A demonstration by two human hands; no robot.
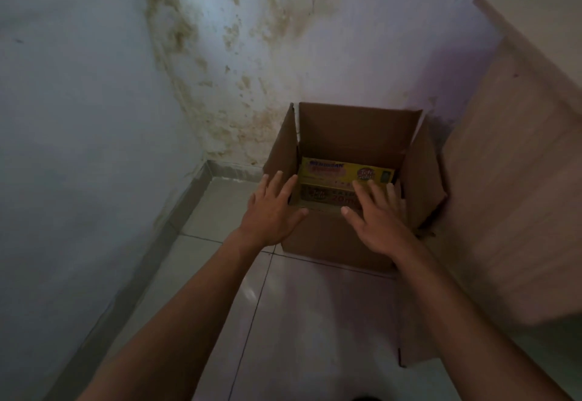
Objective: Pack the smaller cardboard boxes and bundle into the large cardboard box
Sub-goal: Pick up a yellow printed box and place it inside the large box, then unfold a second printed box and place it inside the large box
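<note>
The large brown cardboard box [356, 131] stands open on the tiled floor in the room's corner, its flaps up. Inside it lies a smaller yellow printed box [333, 172], close to the far wall of the large box. My left hand [274, 208] hovers over the large box's near left corner with fingers spread and nothing in it. My right hand [374, 218] reaches over the near rim, fingers apart, with the fingertips over the yellow box's near side. Whether they touch it is unclear.
Stained white walls [220, 54] meet just behind the box. A light wooden panel [516, 180] stands close against the box's right side. A flat piece of cardboard [415, 325] lies on the glossy floor tiles [283, 306] near my right arm.
</note>
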